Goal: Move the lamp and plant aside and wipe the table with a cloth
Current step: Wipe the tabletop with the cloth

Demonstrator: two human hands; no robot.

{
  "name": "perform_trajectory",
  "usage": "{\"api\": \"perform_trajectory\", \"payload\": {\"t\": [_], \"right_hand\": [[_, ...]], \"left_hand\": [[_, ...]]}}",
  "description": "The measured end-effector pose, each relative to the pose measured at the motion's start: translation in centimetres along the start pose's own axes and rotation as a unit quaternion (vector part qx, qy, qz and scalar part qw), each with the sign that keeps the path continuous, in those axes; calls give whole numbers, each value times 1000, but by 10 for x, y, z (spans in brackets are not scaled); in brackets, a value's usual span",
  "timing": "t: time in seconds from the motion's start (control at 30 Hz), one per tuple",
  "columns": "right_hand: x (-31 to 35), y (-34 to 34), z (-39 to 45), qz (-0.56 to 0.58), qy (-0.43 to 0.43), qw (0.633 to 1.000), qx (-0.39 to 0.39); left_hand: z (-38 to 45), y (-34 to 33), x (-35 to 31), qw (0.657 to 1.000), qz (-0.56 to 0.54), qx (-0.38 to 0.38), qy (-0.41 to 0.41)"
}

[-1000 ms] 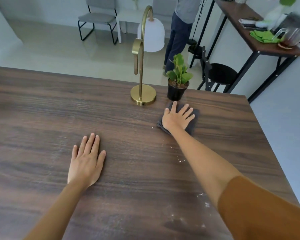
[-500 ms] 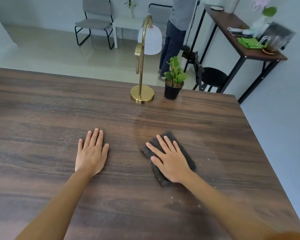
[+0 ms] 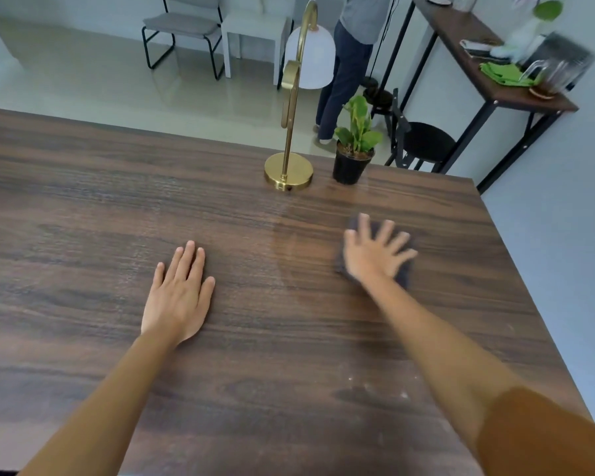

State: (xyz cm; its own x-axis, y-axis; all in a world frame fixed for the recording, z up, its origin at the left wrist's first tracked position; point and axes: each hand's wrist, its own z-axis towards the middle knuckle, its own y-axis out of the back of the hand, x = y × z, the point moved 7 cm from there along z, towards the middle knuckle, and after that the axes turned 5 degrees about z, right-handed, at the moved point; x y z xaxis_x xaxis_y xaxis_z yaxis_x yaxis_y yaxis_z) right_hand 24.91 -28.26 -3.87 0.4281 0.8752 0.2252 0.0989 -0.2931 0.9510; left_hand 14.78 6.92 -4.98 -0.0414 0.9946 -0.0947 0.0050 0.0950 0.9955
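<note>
Cloth (image 3: 403, 274) under right hand (image 3: 371, 255) (flat).

A: What moved?
B: The right hand (image 3: 375, 255), fingers spread flat, slid the dark grey cloth (image 3: 404, 274) rightward and farther out.
A: Anything else?
B: A faint damp streak (image 3: 285, 242) now shows.
</note>
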Motion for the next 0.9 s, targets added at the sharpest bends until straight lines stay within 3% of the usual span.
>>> {"api": "perform_trajectory", "payload": {"t": [0.13, 0.2, 0.3, 0.37, 0.47, 0.53, 0.6, 0.67, 0.7, 0.8, 0.9], "right_hand": [[128, -52, -90, -28, 241, 969, 53], [130, -59, -124, -27, 328, 942, 63], [59, -48, -147, -16, 383, 923, 46], [-27, -33, -142, -25, 323, 946, 14], [-168, 4, -124, -39, 120, 991, -49], [-229, 25, -104, -5, -21, 999, -41], [-243, 35, -80, 27, -133, 990, -41], [-214, 41, -53, 43, -198, 978, -40], [-182, 36, -45, 42, -185, 981, -36], [-44, -2, -65, -4, 5, 1000, -30], [66, -56, -155, -15, 195, 981, -6]], "left_hand": [[-5, 2, 10, 997, -19, -14, 74], [-8, 2, 14, 995, -20, -12, 97], [-7, 1, 12, 995, -20, -5, 96], [-6, 2, 13, 995, -20, 3, 94], [-13, 3, 23, 995, -13, 10, 102], [-19, 2, 28, 995, -5, 19, 98], [-23, 1, 29, 995, -6, 25, 93], [-17, 3, 17, 996, -14, 25, 80], [-14, 5, 13, 997, -17, 23, 73], [-13, 6, 6, 998, -19, 23, 51], [-28, 6, 10, 999, -19, 22, 46]]}}
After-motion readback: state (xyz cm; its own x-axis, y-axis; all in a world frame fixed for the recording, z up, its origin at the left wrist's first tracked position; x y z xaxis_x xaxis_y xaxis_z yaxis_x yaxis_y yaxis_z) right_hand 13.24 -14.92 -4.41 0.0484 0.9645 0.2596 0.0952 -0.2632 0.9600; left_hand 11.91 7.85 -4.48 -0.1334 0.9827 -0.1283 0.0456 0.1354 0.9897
